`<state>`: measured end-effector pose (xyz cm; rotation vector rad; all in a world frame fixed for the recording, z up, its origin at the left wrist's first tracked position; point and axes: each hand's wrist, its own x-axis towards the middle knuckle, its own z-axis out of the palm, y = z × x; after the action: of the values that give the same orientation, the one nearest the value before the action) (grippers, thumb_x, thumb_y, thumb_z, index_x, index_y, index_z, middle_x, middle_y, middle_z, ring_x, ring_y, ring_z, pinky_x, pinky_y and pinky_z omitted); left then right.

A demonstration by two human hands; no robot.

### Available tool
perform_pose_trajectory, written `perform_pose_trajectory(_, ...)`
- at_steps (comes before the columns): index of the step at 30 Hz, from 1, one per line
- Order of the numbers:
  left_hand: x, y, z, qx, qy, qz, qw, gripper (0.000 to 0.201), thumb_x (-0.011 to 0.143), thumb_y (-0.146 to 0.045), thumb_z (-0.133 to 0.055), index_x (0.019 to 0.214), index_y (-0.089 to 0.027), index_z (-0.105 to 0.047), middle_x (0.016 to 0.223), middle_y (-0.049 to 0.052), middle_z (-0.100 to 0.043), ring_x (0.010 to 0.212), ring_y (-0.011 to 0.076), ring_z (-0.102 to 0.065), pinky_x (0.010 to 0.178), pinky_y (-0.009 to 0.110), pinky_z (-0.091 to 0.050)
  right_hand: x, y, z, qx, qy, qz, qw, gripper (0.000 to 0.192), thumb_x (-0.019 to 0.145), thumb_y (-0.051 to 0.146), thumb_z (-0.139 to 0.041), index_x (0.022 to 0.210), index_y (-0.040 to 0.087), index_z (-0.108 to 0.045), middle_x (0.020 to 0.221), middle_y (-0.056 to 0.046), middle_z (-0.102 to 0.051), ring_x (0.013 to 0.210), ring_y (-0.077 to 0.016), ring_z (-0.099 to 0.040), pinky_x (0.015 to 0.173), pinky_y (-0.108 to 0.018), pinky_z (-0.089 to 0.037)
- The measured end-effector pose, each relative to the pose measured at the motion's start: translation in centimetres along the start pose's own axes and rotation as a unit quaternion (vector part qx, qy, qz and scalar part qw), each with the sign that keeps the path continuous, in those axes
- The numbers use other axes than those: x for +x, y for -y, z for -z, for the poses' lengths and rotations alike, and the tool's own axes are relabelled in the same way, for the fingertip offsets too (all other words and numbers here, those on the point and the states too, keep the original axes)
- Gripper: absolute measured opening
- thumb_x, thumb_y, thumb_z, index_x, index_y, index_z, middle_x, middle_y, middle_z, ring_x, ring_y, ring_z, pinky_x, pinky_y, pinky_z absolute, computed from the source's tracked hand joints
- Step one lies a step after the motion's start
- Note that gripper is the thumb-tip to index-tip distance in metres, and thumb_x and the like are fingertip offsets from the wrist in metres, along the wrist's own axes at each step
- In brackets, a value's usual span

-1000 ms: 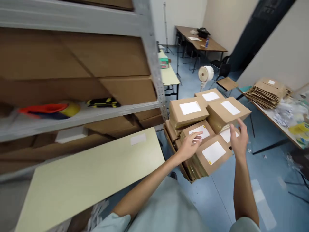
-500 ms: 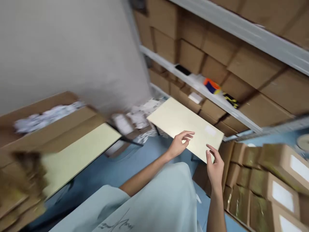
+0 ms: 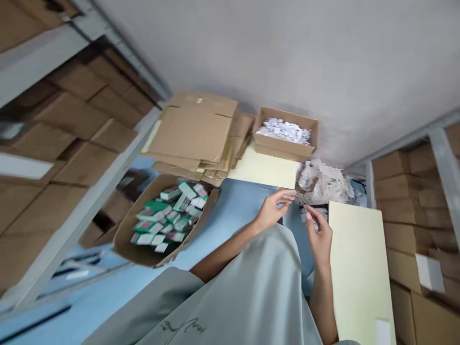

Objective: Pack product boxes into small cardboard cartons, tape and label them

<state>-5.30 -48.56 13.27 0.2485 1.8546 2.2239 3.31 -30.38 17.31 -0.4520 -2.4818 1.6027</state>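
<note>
A: Grip status?
B: Left hand (image 3: 275, 208) and right hand (image 3: 319, 235) hold nothing, thumbs slightly off fingers
A: Nearby?
B: Cream table (image 3: 359, 268) just beside right hand, back table (image 3: 266, 165) near left

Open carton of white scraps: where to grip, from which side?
Likely the carton by both short ends, left hand and right hand opposite, coming from the near side: it's oblong, its long side faces the camera, the room wall stands behind.
</note>
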Motion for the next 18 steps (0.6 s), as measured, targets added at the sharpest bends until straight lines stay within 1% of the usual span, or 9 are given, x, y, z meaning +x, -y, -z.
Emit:
perform_pose_trajectory(3,0.3,-0.6,4.7,0.001,-0.108,0.017,0.994,0.036,0.093,-0.022,-0.075,0.129,-0.023,-0.081,0.134,0.011,-0.083,0.118,0.0227,-0.082,0.101,0.035,-0.067,4.5,1.4,-4.8,0.003,0.107,0.020,0.994,0.046,0.106,0.062,-0.068,0.127,0.024,-0.084,0.135,-0.014,-0.085,0.127,-0.0342,-0.081,0.112,-0.055,-0.064)
perform_pose_trajectory(6,0.6,-1.0,9.6,0.007,-0.202,0.018,0.979,0.035,0.095,-0.025,-0.075,0.129,-0.023,-0.080,0.136,0.012,-0.083,0.117,0.0224,-0.082,0.103,0.036,-0.066,8.4,2.8,-10.3,0.004,0.216,0.044,0.975,0.044,0.106,0.061,-0.068,0.126,0.025,-0.084,0.134,-0.014,-0.085,0.126,-0.0332,-0.082,0.113,-0.054,-0.065)
perform_pose_trajectory(8,1.0,-1.3,13.0,0.012,-0.256,0.019,0.967,0.036,0.094,-0.025,-0.073,0.129,-0.021,-0.079,0.134,0.012,-0.083,0.116,0.0225,-0.082,0.104,0.037,-0.066,10.7,4.1,-14.0,0.008,0.274,0.061,0.960,0.042,0.107,0.060,-0.067,0.124,0.026,-0.084,0.132,-0.013,-0.086,0.123,-0.0314,-0.083,0.113,-0.052,-0.065)
perform_pose_trajectory(11,1.4,-1.8,17.6,0.016,-0.325,0.022,0.945,0.038,0.091,-0.022,-0.070,0.129,-0.021,-0.079,0.126,0.011,-0.084,0.114,0.0229,-0.083,0.103,0.039,-0.067,13.7,6.7,-19.3,0.015,0.340,0.081,0.937,0.040,0.108,0.059,-0.067,0.123,0.026,-0.084,0.130,-0.012,-0.087,0.122,-0.0297,-0.083,0.113,-0.050,-0.066)
perform_pose_trajectory(14,1.4,-2.5,20.9,0.010,-0.386,0.017,0.922,0.044,0.087,-0.017,-0.066,0.130,-0.021,-0.079,0.126,0.010,-0.085,0.115,0.0222,-0.082,0.105,0.040,-0.067,16.1,9.6,-24.4,0.023,0.410,0.097,0.907,0.041,0.108,0.057,-0.067,0.125,0.024,-0.084,0.132,-0.014,-0.086,0.122,-0.0293,-0.082,0.112,-0.048,-0.066)
perform_pose_trajectory(16,0.8,-2.9,22.4,-0.001,-0.432,0.013,0.902,0.048,0.085,-0.015,-0.064,0.130,-0.021,-0.079,0.129,0.010,-0.084,0.116,0.0214,-0.082,0.106,0.039,-0.067,17.1,11.2,-27.7,0.022,0.463,0.107,0.879,0.040,0.108,0.056,-0.068,0.125,0.023,-0.084,0.132,-0.014,-0.086,0.121,-0.0290,-0.082,0.111,-0.048,-0.066)
perform_pose_trajectory(18,-0.3,-3.2,23.5,-0.014,-0.478,0.014,0.878,0.051,0.083,-0.013,-0.062,0.130,-0.021,-0.079,0.133,0.009,-0.083,0.116,0.0211,-0.082,0.106,0.039,-0.067,17.3,12.4,-31.1,0.010,0.520,0.117,0.846,0.040,0.107,0.056,-0.068,0.125,0.024,-0.083,0.131,-0.013,-0.086,0.121,-0.0290,-0.082,0.111,-0.048,-0.066)
